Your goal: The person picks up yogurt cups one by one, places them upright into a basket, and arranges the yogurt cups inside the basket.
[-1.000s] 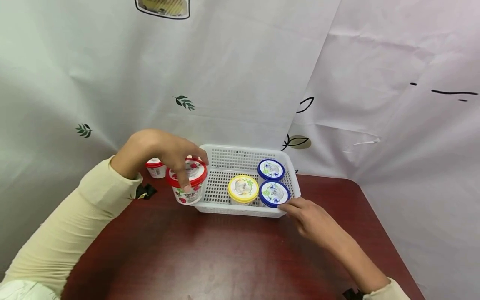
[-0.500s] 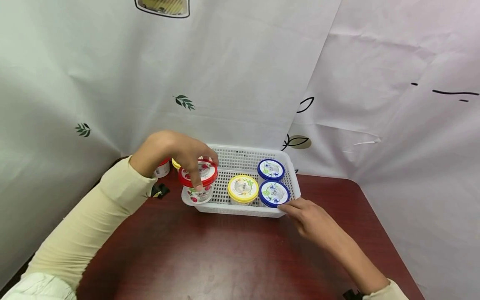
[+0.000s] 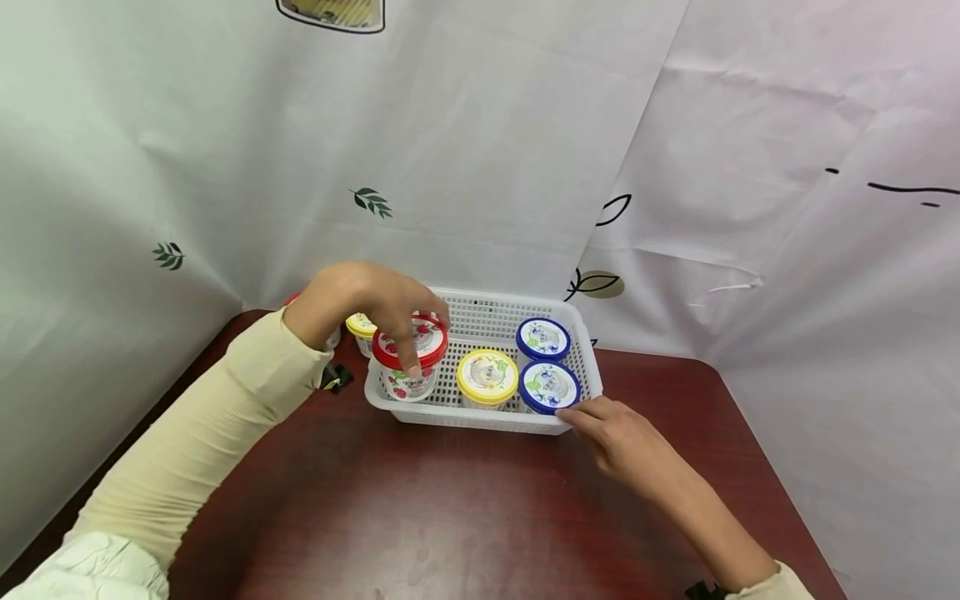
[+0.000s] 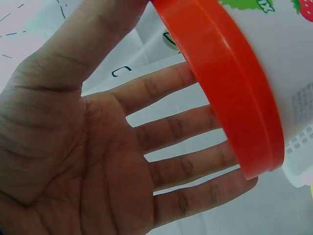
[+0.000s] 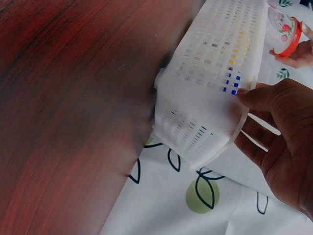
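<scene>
My left hand (image 3: 375,296) holds a red-lidded tub (image 3: 399,388) by its lid, thumb on the near side and fingers on the far side. Strawberry prints mark the tub, which hangs upright over the basket's left end. In the left wrist view the fingertips meet the rim of the red lid (image 4: 234,88). My right hand (image 3: 618,437) grips the front right corner of the white plastic basket (image 3: 480,419), thumb outside in the right wrist view. Inside the basket stand a yellow-lidded tub (image 3: 486,379) and two blue-lidded tubs (image 3: 543,338), at the right end.
Left of the basket, another yellow-lidded tub (image 3: 362,327) stands partly behind my left hand. A bit of red shows behind the left wrist, mostly hidden. The dark red table (image 3: 450,508) meets a pale printed cloth (image 3: 480,167) at the back.
My left hand has carried the red-lidded tub rightward, from beside the basket's left edge to over its left end. The right hand stays on the basket corner.
</scene>
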Demonstrator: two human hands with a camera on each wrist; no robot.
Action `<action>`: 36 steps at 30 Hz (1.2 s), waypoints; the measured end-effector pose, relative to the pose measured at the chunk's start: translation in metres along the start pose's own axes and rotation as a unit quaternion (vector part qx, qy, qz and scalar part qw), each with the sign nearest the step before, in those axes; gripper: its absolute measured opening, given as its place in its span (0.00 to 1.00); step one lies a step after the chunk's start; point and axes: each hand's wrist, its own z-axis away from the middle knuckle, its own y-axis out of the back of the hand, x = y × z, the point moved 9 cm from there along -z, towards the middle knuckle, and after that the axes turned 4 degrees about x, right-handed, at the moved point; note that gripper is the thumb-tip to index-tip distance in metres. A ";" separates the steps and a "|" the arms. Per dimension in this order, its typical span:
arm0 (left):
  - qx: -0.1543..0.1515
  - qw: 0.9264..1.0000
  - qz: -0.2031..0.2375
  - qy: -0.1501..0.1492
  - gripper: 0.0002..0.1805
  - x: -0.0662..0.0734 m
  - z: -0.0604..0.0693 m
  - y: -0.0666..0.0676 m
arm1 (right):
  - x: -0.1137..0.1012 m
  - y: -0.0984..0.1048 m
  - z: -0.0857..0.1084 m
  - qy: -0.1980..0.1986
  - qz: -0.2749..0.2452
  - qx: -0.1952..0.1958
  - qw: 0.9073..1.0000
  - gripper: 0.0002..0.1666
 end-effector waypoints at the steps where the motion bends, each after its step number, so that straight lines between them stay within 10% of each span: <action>1: 0.000 1.000 -0.001 0.002 0.48 0.000 -0.001 0.000 | 0.000 0.000 0.000 0.000 0.000 0.001 1.000 0.26; 36: -0.005 0.999 0.001 0.039 0.53 -0.016 -0.046 -0.040 | -0.007 -0.003 0.000 0.006 0.003 0.007 1.000 0.33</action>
